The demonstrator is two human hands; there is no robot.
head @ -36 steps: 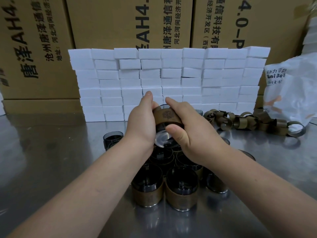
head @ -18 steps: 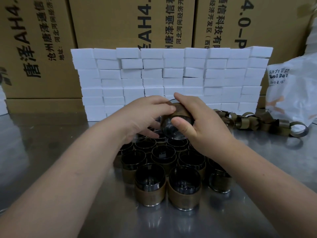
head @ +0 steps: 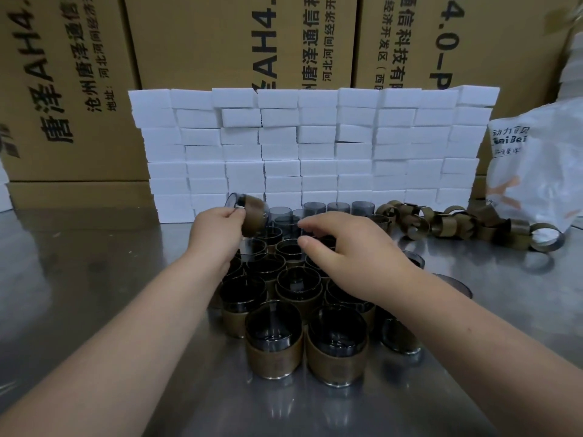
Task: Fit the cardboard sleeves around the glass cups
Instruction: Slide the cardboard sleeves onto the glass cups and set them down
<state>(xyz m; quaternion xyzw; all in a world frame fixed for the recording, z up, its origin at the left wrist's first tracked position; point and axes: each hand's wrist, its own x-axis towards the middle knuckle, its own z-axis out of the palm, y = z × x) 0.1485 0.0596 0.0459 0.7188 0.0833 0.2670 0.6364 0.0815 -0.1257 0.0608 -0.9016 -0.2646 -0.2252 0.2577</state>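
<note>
Sleeved cups (head: 273, 345) were seen packed together at the near end of a steel table (head: 94, 279), rims up, each banded in brown card. Above the cluster the right hand (head: 344, 250) was held with fingers loosely curled and the thumb apart from them, nothing taken in it. The left hand (head: 217, 230) was closed on one cup (head: 249, 214), which was lifted clear of the rest and tipped with its mouth to the left, the fingers curled round its side. Behind, bare cups (head: 334, 208) were stood in a row, and loose sleeves (head: 441, 222) were strewn to the right of them, near a white bag (head: 542, 171). A wall of white blocks (head: 315, 146) and printed cartons (head: 220, 42) were set at the back.

The glass was judged light but hard, smooth and easily chipped against its neighbours; bare, it would likely be slippery. The card was judged thin and readily crushed out of round. A grip on the banded wall, where the card gives friction, was thought safer than one on the rim, and a loose sleeve best taken lightly by its edges.
</note>
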